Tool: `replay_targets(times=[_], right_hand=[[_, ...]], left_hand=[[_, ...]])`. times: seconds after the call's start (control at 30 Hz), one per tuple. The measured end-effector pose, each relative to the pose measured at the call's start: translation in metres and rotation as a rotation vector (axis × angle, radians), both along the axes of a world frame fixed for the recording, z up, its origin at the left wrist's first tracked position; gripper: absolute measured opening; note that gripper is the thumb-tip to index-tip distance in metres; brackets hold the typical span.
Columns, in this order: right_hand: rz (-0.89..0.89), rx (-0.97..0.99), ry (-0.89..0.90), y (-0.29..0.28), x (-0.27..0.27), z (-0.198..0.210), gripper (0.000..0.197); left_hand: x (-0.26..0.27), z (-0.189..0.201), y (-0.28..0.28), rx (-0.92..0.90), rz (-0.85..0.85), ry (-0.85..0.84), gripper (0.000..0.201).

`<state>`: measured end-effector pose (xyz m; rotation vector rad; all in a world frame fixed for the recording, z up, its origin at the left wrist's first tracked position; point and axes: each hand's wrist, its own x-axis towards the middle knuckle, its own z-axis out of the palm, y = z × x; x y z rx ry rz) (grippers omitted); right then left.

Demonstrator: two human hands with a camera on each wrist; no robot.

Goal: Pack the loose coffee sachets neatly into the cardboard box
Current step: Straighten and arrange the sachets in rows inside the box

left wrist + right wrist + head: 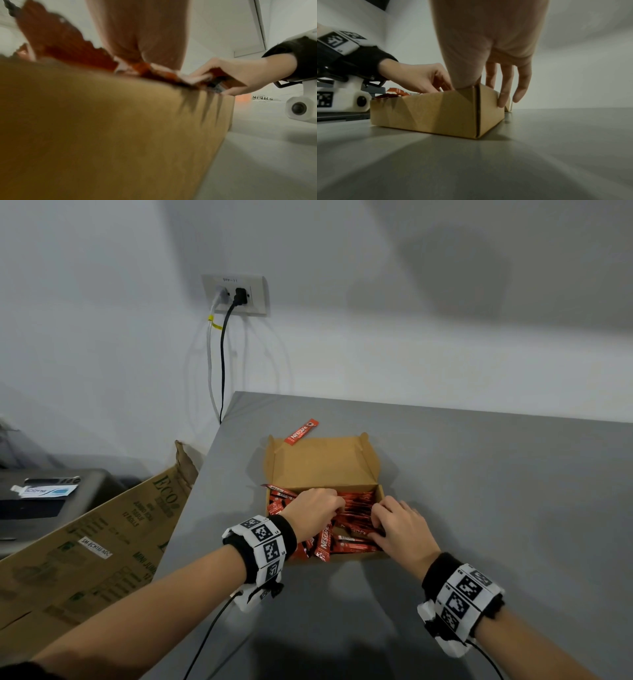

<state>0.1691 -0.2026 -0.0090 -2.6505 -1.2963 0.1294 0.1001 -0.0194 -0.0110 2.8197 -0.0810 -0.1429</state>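
Note:
An open cardboard box [322,463] sits on the grey table [496,508] with its lid folded back. Red coffee sachets [356,505] fill it untidily, and some poke over its left and near walls. My left hand [313,508] reaches in from the left, fingers curled into the sachets. My right hand [399,525] straddles the right wall: thumb and forefinger pinch sachets inside, and the other fingers [505,94] hang down outside the box [436,112]. One loose sachet [301,432] lies on the table behind the lid. In the left wrist view the near wall [102,135] fills the frame, blurred.
The table's left edge runs close to the box. Beyond it leans a large printed carton [102,542], with a dark machine [41,498] behind that. A wall socket [236,294] has two cables hanging down. Wristband cables trail toward me.

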Motion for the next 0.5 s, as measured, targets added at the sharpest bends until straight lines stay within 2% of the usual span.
replay_targets(times=[0.17, 0.5], right_hand=[[-0.004, -0.055, 0.058, 0.0002, 0.0015, -0.0005, 0.023], [-0.006, -0.187, 0.003, 0.0026, 0.0055, -0.0004, 0.028]], left_hand=[[0.0011, 0.0012, 0.0001, 0.003, -0.01, -0.001, 0.024], [0.0013, 0.0055, -0.0035, 0.058, -0.042, 0.025, 0.032]])
